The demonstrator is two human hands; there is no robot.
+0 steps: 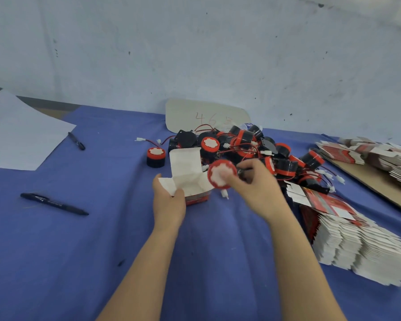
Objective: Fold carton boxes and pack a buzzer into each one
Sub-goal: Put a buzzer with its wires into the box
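My left hand [168,202] grips a small carton box [190,179], white inside and red outside, standing on the blue cloth with its top flaps open. My right hand [255,184] holds a buzzer [221,173] with a red rim and white face just right of the box opening, its white plug dangling below. A pile of black and red buzzers [252,147] with red wires lies behind both hands. One lone buzzer [156,156] stands left of the box.
Flat unfolded cartons lie fanned out at the right [361,246], more on brown cardboard at the far right [368,156]. Two black pens [53,203] [77,141] and a white sheet [16,133] lie at the left. A card marked with numbers [206,117] leans against the wall.
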